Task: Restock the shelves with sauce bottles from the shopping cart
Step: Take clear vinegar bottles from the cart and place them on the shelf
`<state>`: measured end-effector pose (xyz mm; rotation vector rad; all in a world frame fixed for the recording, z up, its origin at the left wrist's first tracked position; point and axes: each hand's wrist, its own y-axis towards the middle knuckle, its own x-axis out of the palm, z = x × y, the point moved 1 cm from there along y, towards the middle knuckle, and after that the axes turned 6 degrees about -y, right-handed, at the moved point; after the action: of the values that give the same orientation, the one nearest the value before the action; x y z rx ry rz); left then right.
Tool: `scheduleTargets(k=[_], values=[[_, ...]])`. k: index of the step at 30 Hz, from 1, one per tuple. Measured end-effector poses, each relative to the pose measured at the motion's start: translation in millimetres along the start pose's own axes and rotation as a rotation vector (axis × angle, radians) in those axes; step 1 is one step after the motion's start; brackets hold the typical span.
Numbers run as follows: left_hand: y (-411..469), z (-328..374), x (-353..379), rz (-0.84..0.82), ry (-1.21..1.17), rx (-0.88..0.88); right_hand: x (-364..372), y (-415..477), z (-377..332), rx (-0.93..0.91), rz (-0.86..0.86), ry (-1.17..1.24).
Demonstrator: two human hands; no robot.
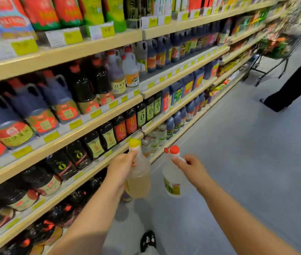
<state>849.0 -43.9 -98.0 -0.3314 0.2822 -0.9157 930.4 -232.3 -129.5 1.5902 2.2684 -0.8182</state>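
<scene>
Supermarket aisle, well-stocked shelves (pixel 90 46): left hand (pixel 122 167) grips a yellow-capped bottle (pixel 140 179), right hand (pixel 192 168) grips a red-capped bottle (pixel 172 181); neither shelved yet.

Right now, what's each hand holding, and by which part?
Left hand grips the yellow-capped amber plastic bottle at its neck; right hand the red-capped white plastic bottle near its neck.

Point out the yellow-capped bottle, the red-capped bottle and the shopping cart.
yellow-capped bottle (pixel 140 183): head view, on its amber body.
red-capped bottle (pixel 172 174): head view, on its clear body.
shopping cart (pixel 278 50): head view, on its wire basket wall.
</scene>
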Motion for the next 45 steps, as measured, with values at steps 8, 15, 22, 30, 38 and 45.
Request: scheduleTargets(k=[8,15,22,30,38,45], values=[[87.8,65.3,51.6,0.002,0.111,0.091,-41.3,118.9,-32.4,-0.01,0.015,-0.001],[158.7,85.3,105.2,0.058,0.118,0.076,-77.2,222.6,-36.1,-0.035,-0.054,0.041],[202.4,106.5,176.0,0.27,-0.059,0.05,-123.0,326.3,-66.0,-0.222,-0.226,-0.001],[243.6,145.8,205.2,0.536,-0.159,0.102,-151.7,401.0,-139.3,-0.521,-0.24,0.145],[288.1,164.2,195.9,0.604,-0.183,0.171,-116.8,455.9,-207.5,-0.729,-0.197,0.268],[321.6,168.5,189.1,0.653,-0.181,0.191,-67.0,513.3,-241.3,-0.865,-0.282,0.168]])
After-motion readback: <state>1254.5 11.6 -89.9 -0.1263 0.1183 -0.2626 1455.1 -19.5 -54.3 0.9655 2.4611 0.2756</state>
